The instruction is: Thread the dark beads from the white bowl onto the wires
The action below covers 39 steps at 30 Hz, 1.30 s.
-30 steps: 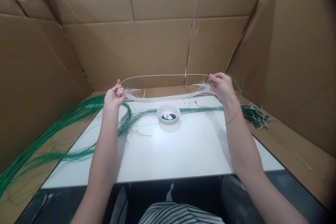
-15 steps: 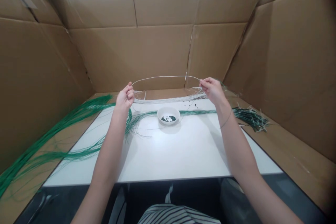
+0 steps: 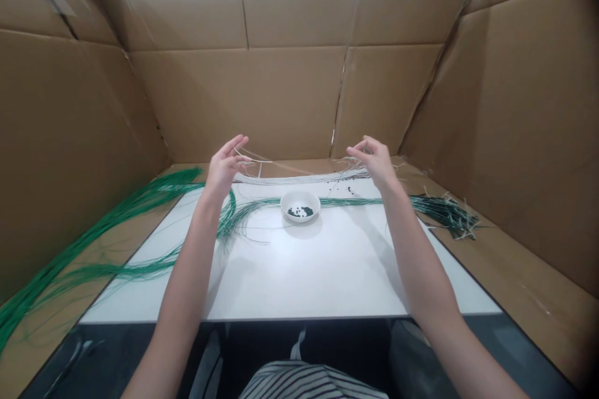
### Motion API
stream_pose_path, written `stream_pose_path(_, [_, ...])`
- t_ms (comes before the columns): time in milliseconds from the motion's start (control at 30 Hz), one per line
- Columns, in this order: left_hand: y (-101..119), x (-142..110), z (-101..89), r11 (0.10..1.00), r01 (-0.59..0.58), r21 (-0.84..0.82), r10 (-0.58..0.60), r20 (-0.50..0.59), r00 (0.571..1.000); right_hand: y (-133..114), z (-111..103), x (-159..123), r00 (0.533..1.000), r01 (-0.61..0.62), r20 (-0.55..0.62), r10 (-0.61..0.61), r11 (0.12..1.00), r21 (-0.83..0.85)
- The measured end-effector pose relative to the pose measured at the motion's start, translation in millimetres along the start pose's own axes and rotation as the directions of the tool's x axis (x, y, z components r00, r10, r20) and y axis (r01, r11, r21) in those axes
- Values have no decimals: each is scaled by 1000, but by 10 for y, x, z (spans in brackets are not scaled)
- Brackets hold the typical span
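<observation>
Honestly, the left hand [image 3: 227, 166] and right hand [image 3: 375, 162] are open, fingers spread, pinching nothing. The thin white wire [image 3: 262, 159] arcs between them, and a careless sweep could snag it and tip the white bowl [image 3: 285, 199] of dark beads [image 3: 299, 212] below.

A loose bundle of fine white wires [image 3: 299, 179] lies along the far edge of the white tabletop [image 3: 299, 280], its strands running roughly side by side and slightly curved. Toward the right end the strands spread into a frayed tuft of separate wire ends [image 3: 358, 169]. A single thin pale strand [image 3: 281, 163] rises above the bundle at the left, slanting across it in a shallow, slack line, clear of the table.
</observation>
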<state>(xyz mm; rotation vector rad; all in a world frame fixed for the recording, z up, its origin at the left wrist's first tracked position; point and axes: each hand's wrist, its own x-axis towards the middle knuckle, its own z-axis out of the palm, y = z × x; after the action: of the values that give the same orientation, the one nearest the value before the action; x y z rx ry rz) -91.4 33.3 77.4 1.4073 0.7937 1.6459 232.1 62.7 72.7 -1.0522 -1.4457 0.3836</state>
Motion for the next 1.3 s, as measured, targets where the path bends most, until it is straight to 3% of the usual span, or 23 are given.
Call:
stream_pose_path(67, [-47, -117, -77, 975, -62, 215, 78, -69, 995, -72, -58, -4, 997, -64, -34, 68, 993, 99])
stream_pose_path(167, [-180, -283, -209, 860, 19, 509, 68, -151, 986, -233, -90, -89, 993, -119, 49, 110, 957, 263])
stream_pose_path(267, [-274, -335, -299, 565, 137, 813, -29, -147, 989, -324, -27, -261, 985, -158, 135, 110, 885, 438])
stream_pose_path(333, [-286, -309, -277, 386, 115, 916, -32, -111, 993, -287, 60, -385, 970, -224, 203, 133, 817, 531])
stream_pose_path(367, [-283, -290, -233, 355, 73, 932, -11, -74, 997, -242, 111, -441, 954, -279, 254, 157, 775, 568])
stream_pose_path(433, [-276, -266, -75, 428, -16, 904, 25, 6, 1000, -124, 214, -535, 896, -426, 387, 218, 669, 609])
stream_pose_path(533, [-307, -293, 281, 755, -20, 655, -64, 105, 992, 31, 361, -648, 771, -617, 571, 282, 550, 563])
stream_pose_path(600, [-358, -342, 544, 864, 77, 498, -223, 239, 945, 80, 454, -728, 714, -657, 640, 284, 588, 472])
stream_pose_path(667, [-416, -397, 785, 906, 144, 398, -268, 275, 923, 89, 543, -819, 697, -624, 669, 260, 680, 386])
stream_pose_path(767, [-469, -479, 1042, 934, 186, 303, -270, 261, 927, 67, 656, -962, 669, -566, 708, 225, 772, 290])
stream_pose_path(833, [-476, -533, 1127, 928, 215, 303, -309, 306, 901, 46, 702, -1044, 591, -576, 782, 199, 783, 236])
stream_pose_path(933, [-486, -598, 1151, 889, 250, 384, -407, 412, 815, 14, 720, -1124, 455, -608, 868, 199, 781, 139])
stream_pose_path(967, [-499, -611, 1142, 875, 239, 421, -420, 414, 808, 5, 716, -1139, 411, -606, 890, 200, 789, 103])
stream_pose_path(1067, [-571, -620, 1100, 853, 174, 492, -370, 335, 867, -17, 690, -1155, 316, -559, 933, 174, 828, 35])
stream_pose_path(1100, [-600, -616, 1086, 852, 173, 494, -365, 324, 873, -23, 675, -1153, 299, -542, 940, 164, 840, 26])
stream_pose_path(1233, [-678, -610, 1043, 883, 264, 388, -414, 378, 828, -46, 573, -1111, 213, -513, 964, 158, 858, -27])
stream_pose_path(1267, [-690, -613, 1032, 899, 279, 338, -400, 376, 836, -45, 538, -1092, 211, -512, 964, 161, 858, -31])
stream_pose_path(1300, [-701, -616, 1020, 913, 291, 287, -385, 365, 848, -37, 503, -1070, 250, -521, 953, 169, 853, -15])
